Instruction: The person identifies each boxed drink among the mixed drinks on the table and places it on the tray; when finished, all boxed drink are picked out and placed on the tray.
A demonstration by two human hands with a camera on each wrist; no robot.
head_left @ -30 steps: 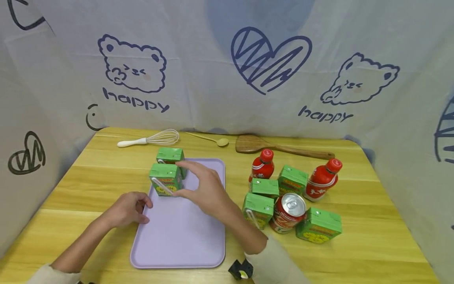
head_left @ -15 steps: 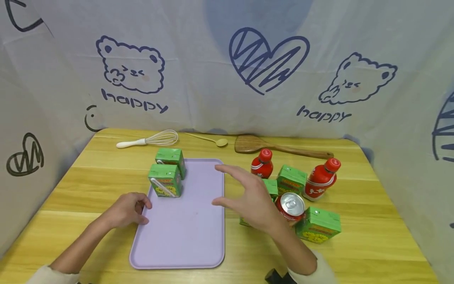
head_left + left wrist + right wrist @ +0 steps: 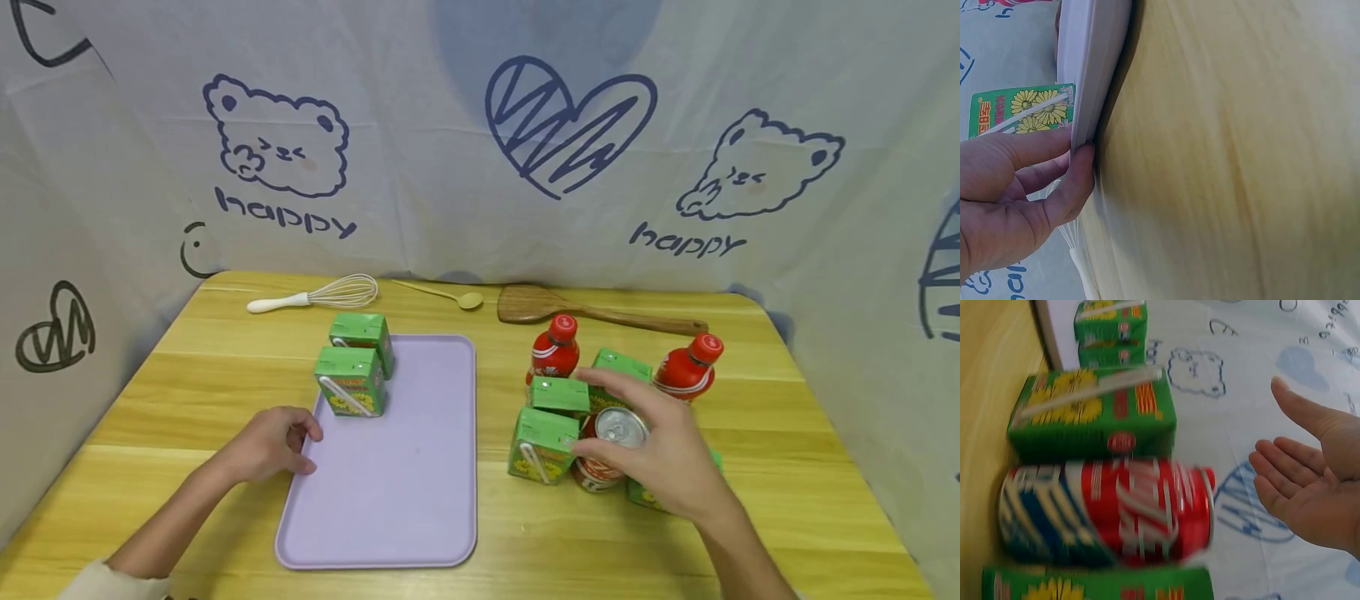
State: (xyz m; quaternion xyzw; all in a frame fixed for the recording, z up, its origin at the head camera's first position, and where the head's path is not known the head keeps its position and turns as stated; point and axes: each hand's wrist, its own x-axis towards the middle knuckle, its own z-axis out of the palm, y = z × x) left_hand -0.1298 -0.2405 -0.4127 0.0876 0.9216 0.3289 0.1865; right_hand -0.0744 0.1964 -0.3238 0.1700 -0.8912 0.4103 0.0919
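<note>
The green cardboard drink carton (image 3: 543, 446) nearest the tray stands upright on the table (image 3: 810, 467), a white straw slanting across its face. Above it and the red metal drink can (image 3: 621, 427) just beside it, my right hand (image 3: 667, 450) is spread, thumb well away from the fingers, touching nothing. The hand hides part of the can and much of the right-hand carton (image 3: 647, 498). Crowding in behind are a middle carton (image 3: 559, 396) and a rear carton (image 3: 621, 362), so the can is hemmed in on several sides. Two red bottles with red caps flank the group: a left bottle (image 3: 555, 350) and a right bottle (image 3: 686, 375), partly covered by neighbours or my fingers.

My left hand (image 3: 262, 442) pinches the left rim of the pale purple rectangular tray (image 3: 397, 500) between thumb and fingers. In its far left part stand a front tray carton (image 3: 350, 383) and a back tray carton (image 3: 363, 329), one behind the other.

Along the far edge lie a white-handled whisk (image 3: 315, 297), a small yellow spoon (image 3: 450, 296) and a brown wooden spatula (image 3: 592, 312), before a pale cloth (image 3: 450, 167) with drawings.

I count six cartons, four off the tray and two on it; two bottles, one can, one tray and three utensils.
</note>
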